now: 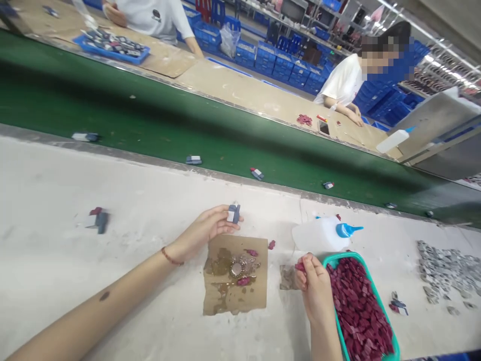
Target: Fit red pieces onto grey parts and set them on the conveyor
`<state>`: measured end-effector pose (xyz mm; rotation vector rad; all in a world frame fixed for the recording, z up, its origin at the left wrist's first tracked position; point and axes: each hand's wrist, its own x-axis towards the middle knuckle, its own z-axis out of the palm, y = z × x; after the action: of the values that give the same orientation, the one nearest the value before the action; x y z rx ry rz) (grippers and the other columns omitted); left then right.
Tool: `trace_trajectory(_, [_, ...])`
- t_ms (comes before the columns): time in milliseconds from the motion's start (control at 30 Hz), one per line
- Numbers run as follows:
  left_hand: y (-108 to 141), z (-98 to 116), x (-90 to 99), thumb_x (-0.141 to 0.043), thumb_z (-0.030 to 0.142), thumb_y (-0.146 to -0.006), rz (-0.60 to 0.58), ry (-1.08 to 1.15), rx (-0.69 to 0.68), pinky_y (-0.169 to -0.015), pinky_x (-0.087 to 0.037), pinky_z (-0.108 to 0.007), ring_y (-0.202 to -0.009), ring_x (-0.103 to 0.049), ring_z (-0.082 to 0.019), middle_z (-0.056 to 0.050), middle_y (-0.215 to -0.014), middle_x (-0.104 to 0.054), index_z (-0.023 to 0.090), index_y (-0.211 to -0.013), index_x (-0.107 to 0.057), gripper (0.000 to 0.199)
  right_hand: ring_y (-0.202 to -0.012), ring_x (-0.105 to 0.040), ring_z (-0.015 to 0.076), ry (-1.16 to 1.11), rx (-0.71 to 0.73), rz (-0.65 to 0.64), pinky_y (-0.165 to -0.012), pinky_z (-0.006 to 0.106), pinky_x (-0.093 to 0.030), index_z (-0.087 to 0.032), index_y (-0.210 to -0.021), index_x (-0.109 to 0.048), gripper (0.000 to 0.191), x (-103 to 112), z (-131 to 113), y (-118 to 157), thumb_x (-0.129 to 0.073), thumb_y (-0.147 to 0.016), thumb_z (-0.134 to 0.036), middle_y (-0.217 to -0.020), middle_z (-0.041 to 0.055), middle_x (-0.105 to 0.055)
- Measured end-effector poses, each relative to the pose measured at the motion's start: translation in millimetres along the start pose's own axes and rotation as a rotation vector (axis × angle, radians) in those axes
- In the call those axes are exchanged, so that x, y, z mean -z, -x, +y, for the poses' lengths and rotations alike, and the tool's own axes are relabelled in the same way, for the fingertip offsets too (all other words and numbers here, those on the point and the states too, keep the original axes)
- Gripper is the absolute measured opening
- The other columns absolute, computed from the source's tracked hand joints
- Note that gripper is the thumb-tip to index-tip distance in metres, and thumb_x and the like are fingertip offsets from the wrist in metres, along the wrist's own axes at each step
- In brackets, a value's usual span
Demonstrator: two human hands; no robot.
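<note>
My left hand [221, 220] holds a small grey-blue and white piece [233, 213] between thumb and fingers, just above a stained cardboard square [257, 296]. On that cardboard lie a round metal cap [236, 269] in wet glue and two dark red pieces [243, 281]. My right hand [312, 281] pinches a small dark red piece [300, 266] at its fingertips, beside the left rim of a green basket [376, 286] filled with dark red pieces. Behind the basket a white bottle with a blue nozzle [319, 234] lies on its side.
A green conveyor belt [158, 125] crosses beyond the table, carrying several small grey pieces. Grey parts [447, 271] are spread at right; an assembled piece [98, 219] lies at left. Two people sit across the belt, near a blue tray [112, 47].
</note>
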<state>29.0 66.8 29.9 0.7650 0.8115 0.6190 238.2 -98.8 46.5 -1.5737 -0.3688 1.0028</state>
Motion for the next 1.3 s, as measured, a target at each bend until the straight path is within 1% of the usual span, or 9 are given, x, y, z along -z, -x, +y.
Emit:
trace_trajectory(67, [17,-4,4.2,-0.077,0.036,-0.071,0.024,-0.007,0.01,-0.075,-0.054,-0.029,-0.08,-0.069,-0.019,-0.008,-0.092,-0.073,0.015,-0.087,-0.067,0.028,-0.038,-0.03,0.0049,0.053,-0.029,-0.048,-0.036,0.017,-0.023,-0.02,-0.062,-0.05,0.054,-16,10,-4,-0.078,-0.061,-0.065,-0.045,-0.0085,-0.042])
trace_trajectory(167, [36,-12,10.2,-0.082,0.044,-0.067,0.062,-0.026,-0.015,-0.072,-0.053,-0.028,-0.079,-0.068,-0.019,-0.005,-0.089,-0.072,0.017,-0.084,-0.068,0.035,-0.041,-0.044,0.0081,0.108,-0.053,-0.197,-0.039,0.02,-0.036,-0.018,-0.078,-0.063,0.048,-37,21,-4,-0.078,-0.065,-0.062,-0.053,-0.0038,-0.056])
trace_trajectory(267, [46,-20,14.5,-0.083,0.048,-0.064,0.103,-0.032,-0.019,-0.069,-0.05,-0.027,-0.082,-0.065,-0.02,-0.006,-0.085,-0.072,0.017,-0.081,-0.07,0.038,-0.044,-0.049,0.0108,0.192,-0.005,-0.306,-0.041,0.022,-0.042,-0.019,-0.083,-0.066,0.043,-52,30,0,-0.074,-0.071,-0.059,-0.055,-0.0029,-0.059])
trace_trajectory(467, [52,-28,15.9,-0.086,0.047,-0.061,0.101,0.103,0.007,-0.065,-0.045,-0.024,-0.074,-0.059,-0.015,-0.004,-0.077,-0.069,0.015,-0.077,-0.071,0.039,-0.058,-0.062,0.0164,0.634,0.385,-0.434,-0.053,0.026,-0.049,-0.021,-0.078,-0.065,0.027,-66,36,8,-0.054,-0.092,-0.041,-0.069,0.0027,-0.067])
trace_trajectory(600, [53,-31,17.6,-0.086,0.041,-0.064,0.049,0.228,0.061,-0.061,-0.046,-0.023,-0.066,-0.06,-0.012,0.001,-0.073,-0.066,0.017,-0.096,-0.07,0.043,-0.057,-0.06,0.0157,0.872,0.69,-0.51,-0.055,0.025,-0.047,-0.022,-0.08,-0.062,0.025,-69,37,9,-0.046,-0.098,-0.029,-0.068,0.0017,-0.065])
trace_trajectory(733, [54,-32,19.6,-0.087,0.037,-0.065,0.047,0.267,0.083,-0.067,-0.05,-0.024,-0.075,-0.066,-0.014,-0.001,-0.082,-0.067,0.018,-0.102,-0.068,0.046,-0.055,-0.058,0.0159,0.968,0.817,-0.514,-0.052,0.025,-0.043,-0.022,-0.078,-0.059,0.029,-73,38,10,-0.041,-0.1,-0.027,-0.064,0.0009,-0.062])
trace_trajectory(1033, [55,-34,18.9,-0.085,0.034,-0.066,0.02,0.279,0.124,-0.058,-0.046,-0.021,-0.065,-0.062,-0.011,0.0,-0.078,-0.068,0.017,-0.092,-0.072,0.034,-0.06,-0.058,0.019,0.885,0.572,-0.447,-0.057,0.029,-0.044,-0.025,-0.075,-0.062,0.029,-77,35,7,-0.047,-0.096,-0.038,-0.068,0.0034,-0.064])
trace_trajectory(1167, [55,-37,17.8,-0.088,0.031,-0.063,0.003,0.315,0.158,-0.073,-0.05,-0.025,-0.075,-0.065,-0.013,-0.002,-0.089,-0.072,0.018,-0.095,-0.075,0.037,-0.061,-0.06,0.0185,0.677,0.348,-0.394,-0.057,0.029,-0.047,-0.022,-0.079,-0.067,0.029,-71,30,6,-0.055,-0.091,-0.046,-0.069,0.0041,-0.067])
trace_trajectory(1300, [56,-41,17.1,-0.091,0.029,-0.058,-0.03,0.281,0.183,-0.08,-0.051,-0.027,-0.081,-0.067,-0.016,-0.005,-0.09,-0.075,0.018,-0.096,-0.077,0.042,-0.054,-0.053,0.0156,0.417,0.259,-0.311,-0.05,0.026,-0.044,-0.021,-0.081,-0.072,0.034,-70,24,9,-0.066,-0.082,-0.055,-0.061,0.0014,-0.062])
